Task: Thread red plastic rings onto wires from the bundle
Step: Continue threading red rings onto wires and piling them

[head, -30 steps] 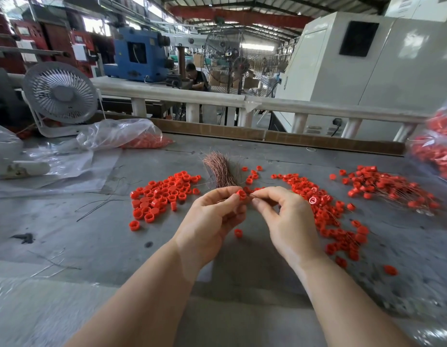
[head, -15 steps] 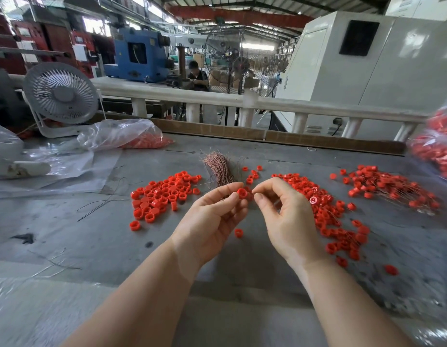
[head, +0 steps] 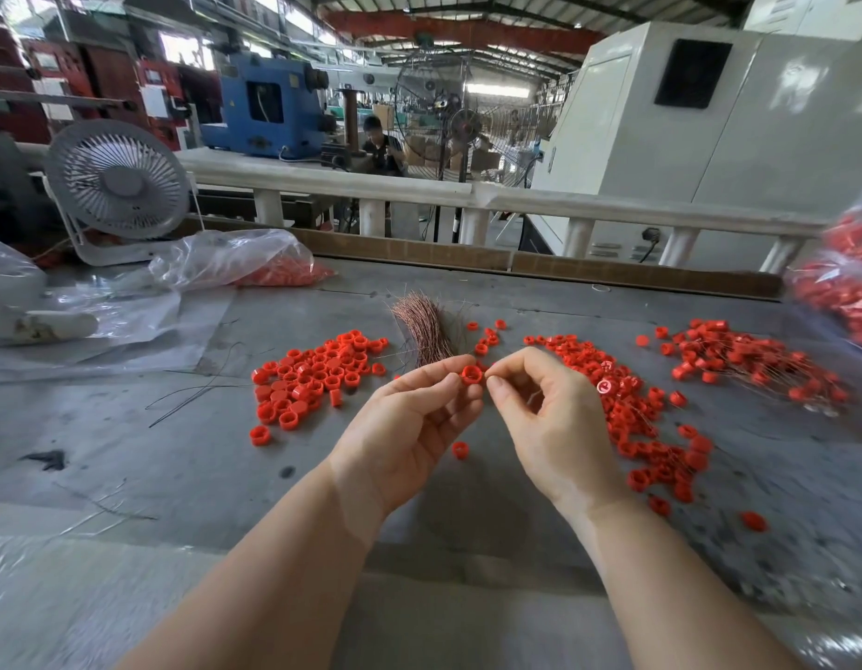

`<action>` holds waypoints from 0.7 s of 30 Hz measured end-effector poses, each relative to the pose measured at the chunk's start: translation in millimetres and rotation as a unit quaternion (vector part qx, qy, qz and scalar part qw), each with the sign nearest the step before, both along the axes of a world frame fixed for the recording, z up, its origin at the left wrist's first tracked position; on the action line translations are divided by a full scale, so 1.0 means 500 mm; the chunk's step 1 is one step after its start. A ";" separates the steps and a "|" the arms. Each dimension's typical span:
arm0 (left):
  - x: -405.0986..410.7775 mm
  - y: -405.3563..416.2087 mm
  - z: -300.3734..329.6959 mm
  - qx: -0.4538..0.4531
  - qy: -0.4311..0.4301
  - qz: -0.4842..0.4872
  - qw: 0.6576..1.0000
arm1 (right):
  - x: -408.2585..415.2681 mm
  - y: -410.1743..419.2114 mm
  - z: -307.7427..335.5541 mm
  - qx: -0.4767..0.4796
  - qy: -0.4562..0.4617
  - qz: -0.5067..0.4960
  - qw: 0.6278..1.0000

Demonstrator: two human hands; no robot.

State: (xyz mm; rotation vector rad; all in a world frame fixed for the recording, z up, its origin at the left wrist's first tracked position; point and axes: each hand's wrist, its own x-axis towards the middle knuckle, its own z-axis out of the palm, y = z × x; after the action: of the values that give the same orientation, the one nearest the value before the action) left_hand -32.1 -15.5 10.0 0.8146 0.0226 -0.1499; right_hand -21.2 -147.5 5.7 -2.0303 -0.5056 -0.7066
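Lighting: bright, even daylight from windows and roof openings at upper left and top centre; soft shadows under the arms on the desk (head: 129,427). Quality: centre sharp; wide-angle bowing at edges; lower corners and right edge smeared; glare on plastic sheet (head: 143,311)

Two hands work above the table (head: 129,452): left hand (head: 409,432), right hand (head: 554,427). One wire bundle (head: 426,331) lies toward the far edge. Three loose heaps of red rings: left heap (head: 317,374), middle heap (head: 632,408), right heap (head: 752,365). Two fans: desk fan (head: 117,181), standing fan (head: 448,113).

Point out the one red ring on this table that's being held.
It is the red ring pinched in the left hand, beside the right hand's fingertips; every other ring lies loose on the table.
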 end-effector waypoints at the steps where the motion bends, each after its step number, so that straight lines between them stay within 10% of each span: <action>1: 0.001 0.000 0.000 -0.002 0.004 0.000 1.000 | 0.000 0.000 0.000 0.000 -0.001 0.000 1.000; 21: -0.003 0.000 0.003 0.001 0.015 -0.001 1.000 | -0.003 0.001 0.003 0.004 0.002 0.001 1.000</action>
State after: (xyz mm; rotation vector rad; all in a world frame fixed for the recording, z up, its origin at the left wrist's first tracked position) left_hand -33.5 -15.3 11.5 0.8147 0.0492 -0.1640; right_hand -22.6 -146.9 7.3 -2.0231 -0.5023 -0.7016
